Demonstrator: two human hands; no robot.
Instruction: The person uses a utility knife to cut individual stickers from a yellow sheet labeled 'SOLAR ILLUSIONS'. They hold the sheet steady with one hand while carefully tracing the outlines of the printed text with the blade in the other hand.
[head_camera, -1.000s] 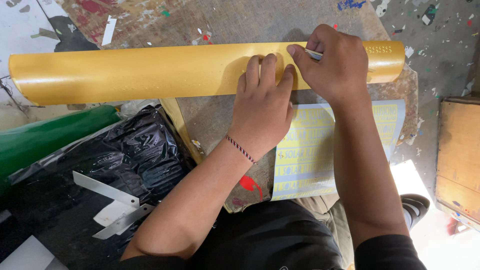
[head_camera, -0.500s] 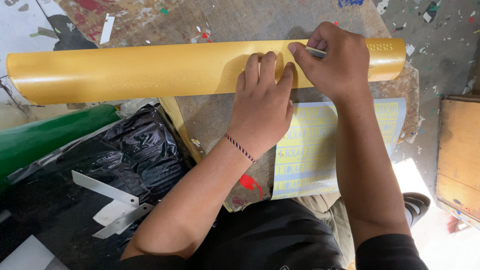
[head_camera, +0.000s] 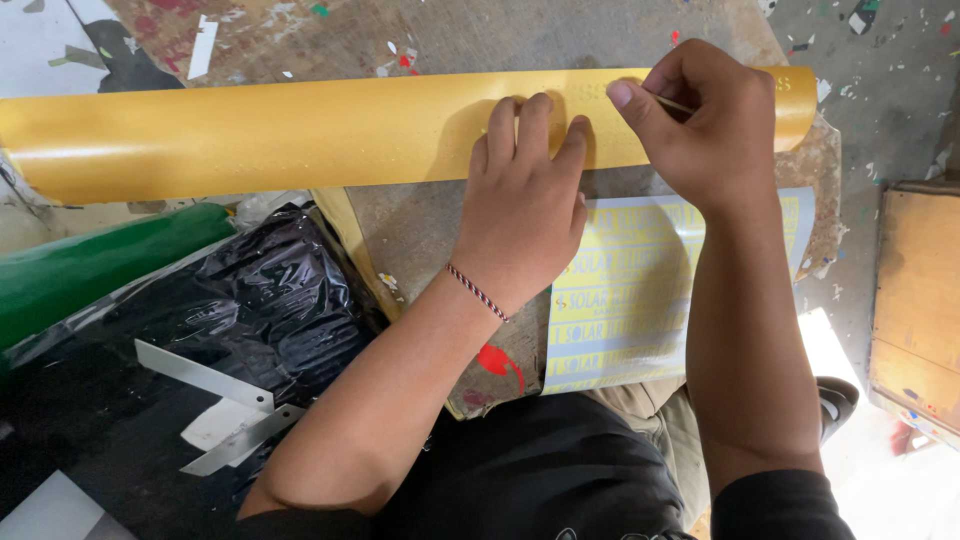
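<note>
your left hand (head_camera: 525, 210) lies flat, fingers spread on the yellow roll (head_camera: 300, 135) lying across the board (head_camera: 440, 225), while your right hand (head_camera: 705, 125) pinches a thin pick (head_camera: 672, 103) against the roll's right end. keep that flat hand firm so the roll can't turn, and work the tip shallow. below, a blue-and-yellow lettered sheet (head_camera: 650, 300) hangs toward your lap; a green roll (head_camera: 90, 265) and black film (head_camera: 260, 300) sit left.

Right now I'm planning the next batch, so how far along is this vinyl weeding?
Done: a sheet of yellow cut lettering lies by the lap. In hand: the left hand steadies the yellow vinyl roll; the right hand works a thin pick near its right end. Left: cannot tell.
</note>
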